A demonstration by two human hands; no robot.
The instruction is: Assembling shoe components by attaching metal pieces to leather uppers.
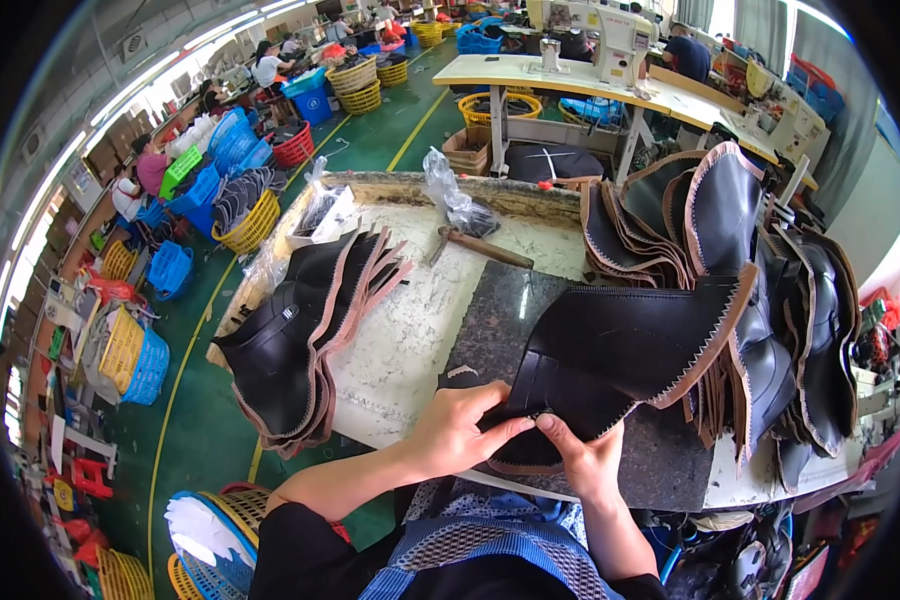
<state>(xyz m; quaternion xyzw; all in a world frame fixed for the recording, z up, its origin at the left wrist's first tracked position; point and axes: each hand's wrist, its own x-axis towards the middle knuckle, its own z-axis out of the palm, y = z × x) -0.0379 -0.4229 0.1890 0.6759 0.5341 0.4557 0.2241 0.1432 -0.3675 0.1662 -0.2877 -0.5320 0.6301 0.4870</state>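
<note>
A black leather boot upper (pixel 610 345) with a brown zigzag-stitched edge is held up over the near side of the worktable. My left hand (pixel 460 425) pinches its lower left part, thumb pointing right. From the other side my right hand (pixel 588 455) grips the lower edge, its thumb tip close to the left one. The fingers beneath the leather are hidden. Under the upper lies a dark stone slab (pixel 500 300). A stack of similar uppers (pixel 305 340) rests to the left, and more uppers (pixel 690 215) are piled to the right.
Behind the slab lies a hammer (pixel 485 246) with a wooden handle. Plastic bags (pixel 458 200) and a white box (pixel 322 220) sit at the worktable's back. A sewing machine (pixel 615 45) stands on a table beyond. Baskets (pixel 250 222) line the green floor, and people work far left.
</note>
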